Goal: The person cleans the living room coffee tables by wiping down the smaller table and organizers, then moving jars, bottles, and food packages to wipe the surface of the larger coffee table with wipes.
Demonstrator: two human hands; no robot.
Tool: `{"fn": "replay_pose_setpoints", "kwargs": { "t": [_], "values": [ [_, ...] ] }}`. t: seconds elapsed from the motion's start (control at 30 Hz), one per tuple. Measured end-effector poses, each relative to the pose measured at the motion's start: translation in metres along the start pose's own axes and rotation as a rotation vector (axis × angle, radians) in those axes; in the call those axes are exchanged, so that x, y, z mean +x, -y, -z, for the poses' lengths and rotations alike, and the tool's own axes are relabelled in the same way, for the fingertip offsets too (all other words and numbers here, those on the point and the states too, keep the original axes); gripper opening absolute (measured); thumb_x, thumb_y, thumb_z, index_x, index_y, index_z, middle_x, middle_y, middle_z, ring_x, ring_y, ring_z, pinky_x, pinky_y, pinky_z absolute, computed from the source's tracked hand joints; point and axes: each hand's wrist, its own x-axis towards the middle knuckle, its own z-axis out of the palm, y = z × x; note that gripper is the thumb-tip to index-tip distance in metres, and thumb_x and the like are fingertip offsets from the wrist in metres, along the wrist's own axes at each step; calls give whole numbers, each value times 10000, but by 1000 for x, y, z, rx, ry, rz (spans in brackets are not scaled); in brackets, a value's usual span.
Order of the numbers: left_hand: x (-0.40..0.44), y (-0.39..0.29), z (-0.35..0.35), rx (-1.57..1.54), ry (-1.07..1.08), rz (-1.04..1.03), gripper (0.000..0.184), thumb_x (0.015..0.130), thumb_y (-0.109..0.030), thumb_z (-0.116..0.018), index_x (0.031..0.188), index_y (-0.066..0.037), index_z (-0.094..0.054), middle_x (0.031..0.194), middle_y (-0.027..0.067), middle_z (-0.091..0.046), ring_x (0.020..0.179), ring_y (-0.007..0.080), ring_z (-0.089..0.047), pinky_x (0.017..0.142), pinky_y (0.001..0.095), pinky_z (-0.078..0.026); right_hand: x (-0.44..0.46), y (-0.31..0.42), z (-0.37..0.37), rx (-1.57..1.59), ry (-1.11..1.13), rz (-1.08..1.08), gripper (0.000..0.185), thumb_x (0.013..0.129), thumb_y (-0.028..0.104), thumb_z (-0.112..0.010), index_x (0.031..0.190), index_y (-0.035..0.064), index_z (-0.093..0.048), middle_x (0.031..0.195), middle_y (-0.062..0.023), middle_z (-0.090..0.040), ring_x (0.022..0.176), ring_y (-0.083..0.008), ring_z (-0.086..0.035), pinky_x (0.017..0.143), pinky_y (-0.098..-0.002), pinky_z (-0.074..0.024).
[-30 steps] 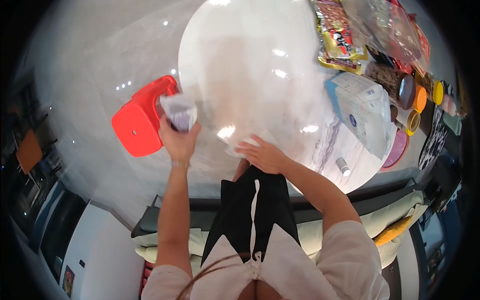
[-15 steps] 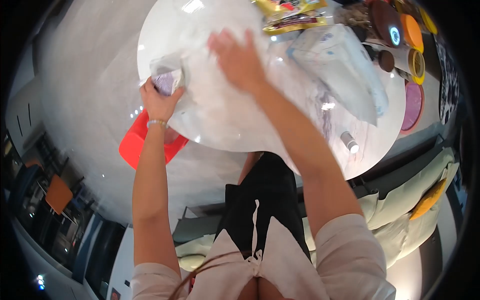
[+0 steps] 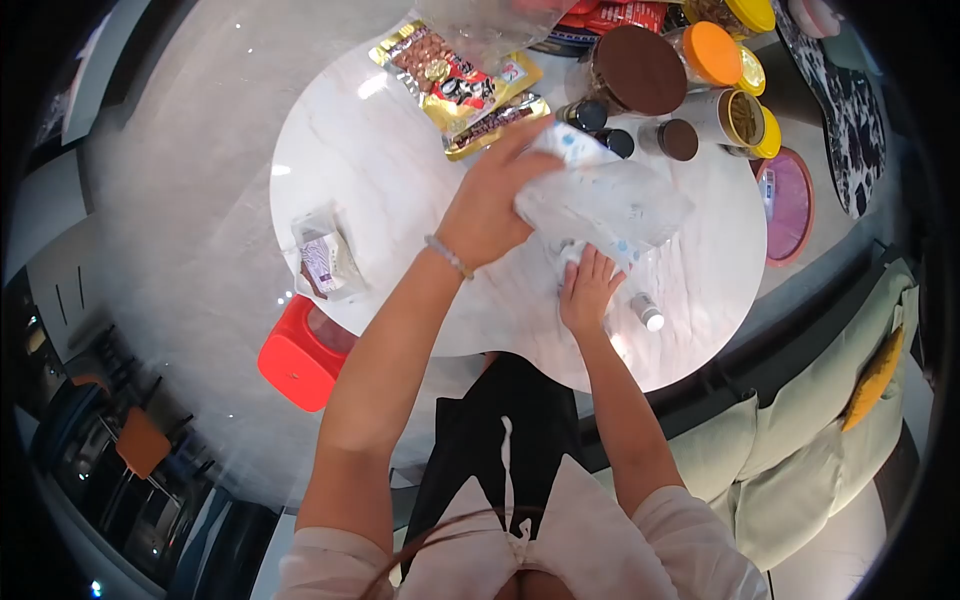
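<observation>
My left hand [image 3: 490, 205], with a bead bracelet at its wrist, grips the near left end of a soft white plastic pack with blue prints [image 3: 625, 205]. The pack is tilted above the table, and its contents are hard to make out. Below it, my right hand [image 3: 590, 290] lies with fingers stretched out, palm down. A crumpled whitish piece [image 3: 570, 260], perhaps tissue, shows by its fingertips. Just right of that hand a small grey cylinder with a white end [image 3: 650, 312] lies on its side. A clear packet with a purple label [image 3: 325, 265] lies at the table's left edge.
The round white marble table [image 3: 420, 310] holds gold snack bags [image 3: 460, 85] at the back. Dark-lidded jars [image 3: 640, 70] and an orange-lidded jar [image 3: 712, 53] crowd the back right. A red bin [image 3: 300, 355] stands on the floor at left, a pink basket [image 3: 788, 208] at right.
My left hand has let go of the purple-labelled packet, crossed right and taken hold of the plastic pack, lifting its end. My right hand has come back toward me and to the right.
</observation>
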Motion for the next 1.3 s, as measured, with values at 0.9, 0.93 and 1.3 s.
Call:
{"fn": "replay_pose_setpoints", "kwargs": {
  "t": [0.9, 0.93, 1.3],
  "values": [
    [150, 0, 33, 383, -389, 87, 997, 617, -432, -830, 1336, 8, -299, 1431, 246, -147, 1295, 345, -276, 1067, 435, -269, 27, 26, 48, 40, 249, -141, 1368, 529, 693, -706, 1451, 11, 39, 1522, -166, 108, 1378, -397, 163, 995, -675, 111],
    [161, 7, 21, 491, -403, 151, 884, 657, -391, -804, 1303, 14, -357, 1414, 259, -219, 1280, 350, -314, 1070, 441, -263, 24, 27, 47, 54, 260, -151, 1368, 529, 693, -706, 1451, 11, 39, 1522, -166, 108, 1378, -397, 163, 995, -675, 111],
    [109, 36, 156, -947, -896, 740, 151, 779, -49, -394, 693, -17, -513, 693, 62, -505, 635, 221, -482, 742, 509, -510, 27, 25, 51, 83, 212, -148, 1358, 493, 661, -741, 1462, 29, -30, 1536, -138, 49, 1396, -369, 117, 1011, -669, 91]
  ]
}}
